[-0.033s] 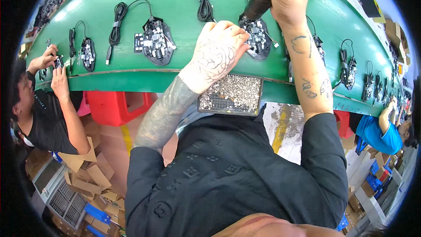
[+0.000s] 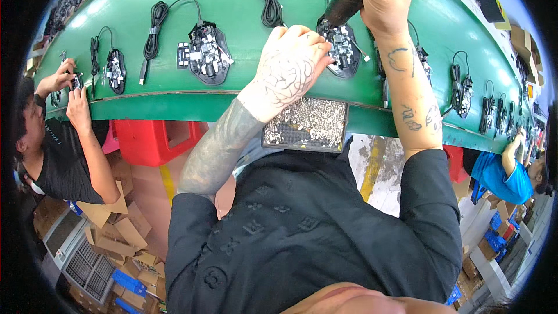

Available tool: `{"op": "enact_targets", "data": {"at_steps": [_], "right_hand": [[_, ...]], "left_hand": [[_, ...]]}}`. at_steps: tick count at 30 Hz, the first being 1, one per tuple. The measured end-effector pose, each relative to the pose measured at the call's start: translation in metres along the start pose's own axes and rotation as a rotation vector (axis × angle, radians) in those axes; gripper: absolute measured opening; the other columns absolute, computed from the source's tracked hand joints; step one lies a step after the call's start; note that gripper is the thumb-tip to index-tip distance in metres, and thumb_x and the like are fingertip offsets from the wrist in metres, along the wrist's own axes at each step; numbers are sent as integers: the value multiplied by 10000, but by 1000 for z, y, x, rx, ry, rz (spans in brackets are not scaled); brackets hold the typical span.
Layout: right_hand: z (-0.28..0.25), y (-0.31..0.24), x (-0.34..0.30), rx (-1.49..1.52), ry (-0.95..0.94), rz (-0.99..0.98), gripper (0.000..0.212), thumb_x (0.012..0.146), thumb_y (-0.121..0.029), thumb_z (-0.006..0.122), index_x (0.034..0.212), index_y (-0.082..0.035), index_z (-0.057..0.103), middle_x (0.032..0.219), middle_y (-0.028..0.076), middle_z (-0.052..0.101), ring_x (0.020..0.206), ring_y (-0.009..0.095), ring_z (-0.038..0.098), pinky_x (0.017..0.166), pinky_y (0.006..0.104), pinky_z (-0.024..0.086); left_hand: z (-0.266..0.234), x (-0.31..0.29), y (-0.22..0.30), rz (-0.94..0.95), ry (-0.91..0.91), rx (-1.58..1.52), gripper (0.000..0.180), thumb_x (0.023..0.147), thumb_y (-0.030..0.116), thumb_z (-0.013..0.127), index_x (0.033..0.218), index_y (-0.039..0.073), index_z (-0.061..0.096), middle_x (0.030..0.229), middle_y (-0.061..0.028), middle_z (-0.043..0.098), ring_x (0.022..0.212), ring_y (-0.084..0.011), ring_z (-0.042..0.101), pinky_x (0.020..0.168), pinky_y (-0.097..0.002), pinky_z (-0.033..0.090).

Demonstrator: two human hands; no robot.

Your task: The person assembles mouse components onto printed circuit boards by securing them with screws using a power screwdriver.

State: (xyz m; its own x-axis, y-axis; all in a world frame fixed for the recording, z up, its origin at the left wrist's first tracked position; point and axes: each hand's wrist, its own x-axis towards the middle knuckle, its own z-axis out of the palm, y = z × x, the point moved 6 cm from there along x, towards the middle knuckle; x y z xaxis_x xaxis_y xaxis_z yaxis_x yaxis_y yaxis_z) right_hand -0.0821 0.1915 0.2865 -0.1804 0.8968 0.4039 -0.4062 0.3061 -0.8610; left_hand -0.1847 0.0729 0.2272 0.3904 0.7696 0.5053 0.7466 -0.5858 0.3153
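In front of me an opened wired mouse (image 2: 347,52), its circuit board bare on a black base, lies on the green bench. My left hand (image 2: 292,61) is closed at its left edge, fingertips pressed against it. My right hand (image 2: 383,3) wraps round a dark cylindrical electric screwdriver (image 2: 343,7), tilted with its lower end down at the top of the mouse; the bit is hidden. A coiled black cable (image 2: 270,0) runs from this mouse. Below my left wrist, a black tray (image 2: 305,149) holds many small silvery screws (image 2: 317,117) at the bench edge.
More opened mice with coiled cables lie along the green bench (image 2: 244,20), one nearby at left (image 2: 208,52) and several at right. Co-workers sit at far left (image 2: 70,157) and far right (image 2: 503,174). A red stool (image 2: 139,142) and cardboard boxes (image 2: 125,229) stand below.
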Motion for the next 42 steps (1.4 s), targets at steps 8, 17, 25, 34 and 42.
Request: {"op": "enact_targets", "data": {"at_steps": [8,17,25,34,42], "right_hand": [[4,-2,-14,-41,-43,-54,260,841,-13,701,1063,3,568,796,58,626,582,130,585,547,271,503],[-15,-73,35,-388,-7,-373,437,973,-313,619,1260,-4,509,877,100,660,666,165,612,628,320,515],[-36,40,31,-1592,-459,-220,520,843,-313,731,1301,-142,554,1175,198,616,1085,368,597,952,430,476],[-10,16,-87,-1336,-820,424,424,787,-438,770,877,-39,657,734,101,660,710,264,670,658,367,526],[-41,22,-72,-794,-316,583,218,891,-188,717,1038,-27,723,914,42,744,807,90,672,709,242,529]], "left_hand": [[6,11,-1,-16,-43,39,160,792,262,747,889,141,705,884,7,644,926,-185,610,797,-358,446],[-1,3,-8,6,-65,-63,142,781,198,747,873,109,687,826,-39,582,856,-236,589,793,-365,454],[-27,-27,-42,-98,-73,-14,151,801,212,740,891,101,691,849,-52,614,885,-249,607,817,-370,453],[-29,-30,-25,-95,-27,-53,323,813,268,752,1077,95,682,1084,-47,656,1007,-240,618,905,-384,453],[-25,-27,-23,-124,-68,-50,309,828,297,737,1082,129,691,1038,-33,667,1007,-211,621,914,-377,433]]}}
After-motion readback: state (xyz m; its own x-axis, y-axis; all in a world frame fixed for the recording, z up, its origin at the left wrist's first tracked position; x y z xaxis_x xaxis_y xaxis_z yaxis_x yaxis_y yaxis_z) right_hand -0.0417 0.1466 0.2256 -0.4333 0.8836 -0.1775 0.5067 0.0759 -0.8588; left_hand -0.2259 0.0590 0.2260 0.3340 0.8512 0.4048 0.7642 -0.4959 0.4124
